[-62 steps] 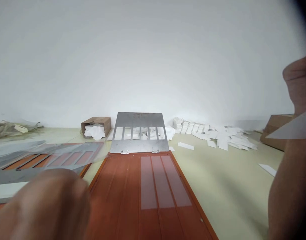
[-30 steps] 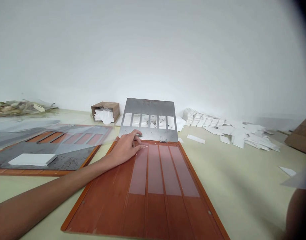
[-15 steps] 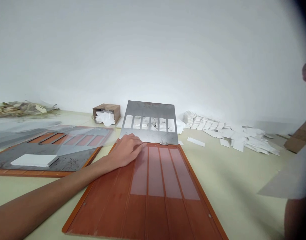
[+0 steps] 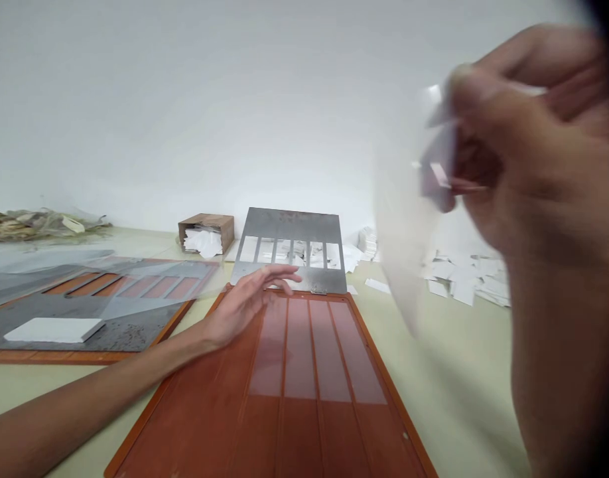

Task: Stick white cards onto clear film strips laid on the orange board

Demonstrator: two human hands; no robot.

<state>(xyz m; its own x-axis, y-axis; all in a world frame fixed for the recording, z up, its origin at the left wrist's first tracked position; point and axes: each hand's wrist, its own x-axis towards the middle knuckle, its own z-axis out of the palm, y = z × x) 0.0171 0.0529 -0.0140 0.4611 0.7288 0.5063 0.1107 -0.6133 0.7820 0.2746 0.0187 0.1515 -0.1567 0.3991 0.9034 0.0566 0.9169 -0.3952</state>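
Note:
My left hand (image 4: 247,299) reaches over the upper left of an orange-brown grooved board (image 4: 225,411), fingers stretched out and apart, holding nothing. Several pale translucent strips (image 4: 299,352) lie side by side between the board's grooves. Hinged to its far edge, a grey metal plate (image 4: 294,222) with a row of slots stands raised. Close to the camera at right, my right hand (image 4: 538,146), smeared by motion, pinches a thin clear plastic sheet (image 4: 401,219). The sheet hangs upright and blurred, left of the hand.
At left, a second board with a slotted metal plate (image 4: 135,332) carries a white block (image 4: 53,330) and clear sheets (image 4: 46,262). An open cardboard box (image 4: 225,229) holds white pieces. White cards (image 4: 464,279) lie scattered at right. Crumpled material (image 4: 40,222) sits far left.
My right hand has come up into view at right, raising the clear sheet. My left hand has lifted slightly off the board, its fingers now stretched further out. The view has shifted slightly.

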